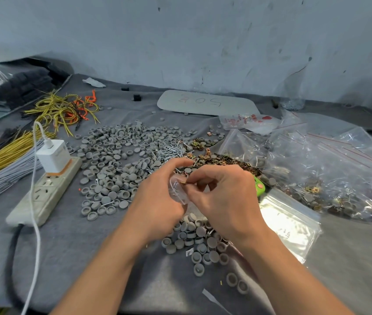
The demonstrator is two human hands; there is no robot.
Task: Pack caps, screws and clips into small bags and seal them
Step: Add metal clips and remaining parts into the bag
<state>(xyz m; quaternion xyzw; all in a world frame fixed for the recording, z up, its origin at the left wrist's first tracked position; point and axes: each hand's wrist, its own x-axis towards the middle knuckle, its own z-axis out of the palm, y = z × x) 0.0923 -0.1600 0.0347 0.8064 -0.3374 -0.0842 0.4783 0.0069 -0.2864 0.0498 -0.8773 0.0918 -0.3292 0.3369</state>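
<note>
The bag [178,190], small and clear, is held just above the worktop [66,246] between both hands, in front of the heaps of caps [116,155], screws [169,153] and clips [230,161]. A brass clip [183,182] sits at its mouth. The likely trouble is that the mouth looks narrow and slack. The clip could catch on the film edge and fall among the loose caps below, or the bag could fold closed. The left hand [157,196] curls round the bag from the left, its grip pinching the film near the opening. The right hand [223,196] is opposite, knuckles up, its grip pinching the clip between thumb and forefinger. Filled bags [316,178] lie to the right and a power strip [44,192] to the left.
</note>
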